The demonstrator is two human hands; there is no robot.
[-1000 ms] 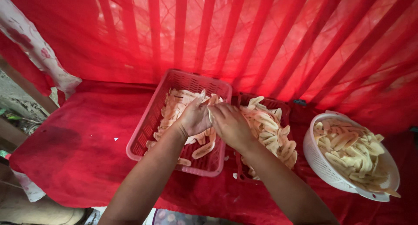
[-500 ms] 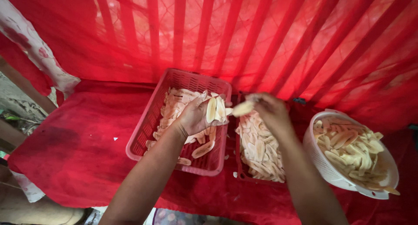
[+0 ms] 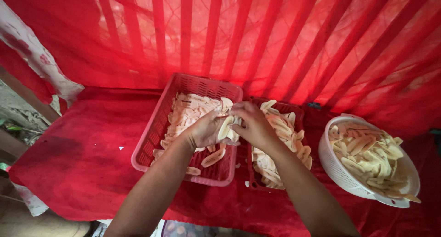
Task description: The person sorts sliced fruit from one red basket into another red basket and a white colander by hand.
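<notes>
no packages, labels, signs, screens

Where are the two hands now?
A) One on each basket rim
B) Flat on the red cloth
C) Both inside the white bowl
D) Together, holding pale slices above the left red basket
D: the left hand and right hand meet around slices over the left basket.

Two red slatted baskets (image 3: 161, 122) (image 3: 301, 113), one white round colander (image 3: 337, 170), two hands (image 3: 206, 129) (image 3: 250, 124), countless pale fruit slices (image 3: 188, 115)
</notes>
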